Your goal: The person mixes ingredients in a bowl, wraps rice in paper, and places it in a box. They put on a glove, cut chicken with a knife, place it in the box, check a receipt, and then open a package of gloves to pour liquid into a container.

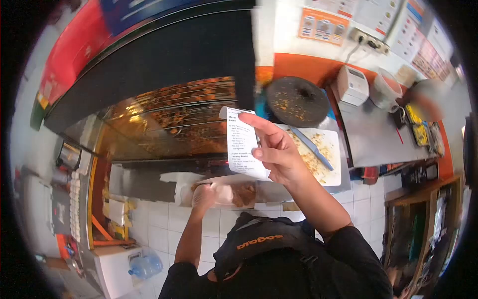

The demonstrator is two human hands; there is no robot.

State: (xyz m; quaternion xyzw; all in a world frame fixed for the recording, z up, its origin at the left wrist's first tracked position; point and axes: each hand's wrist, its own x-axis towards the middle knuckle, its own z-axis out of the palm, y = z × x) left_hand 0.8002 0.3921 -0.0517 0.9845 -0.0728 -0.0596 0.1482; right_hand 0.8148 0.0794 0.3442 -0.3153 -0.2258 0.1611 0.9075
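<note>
Between the thumb and fingers of my right hand [271, 149] is a printed paper receipt [241, 144], held up in front of the glass display case [169, 114]. Lower down, my left hand [203, 195] is blurred over a white wrapper or container [224, 193] with brown food [244, 194] beside it; its fingers cannot be made out. Behind my right wrist lies a white cutting board [328, 149] covered in crumbs, with a blue-handled knife [311, 148] on it. A round dark lid or pan [297, 102] with food bits stands behind the board.
A white label printer [352, 85] and a white bucket [387, 89] stand on the grey counter [373, 134] at the right. Wooden shelving [423, 224] is at the lower right. A blue water bottle [145, 267] lies at the lower left, near a white box [112, 271].
</note>
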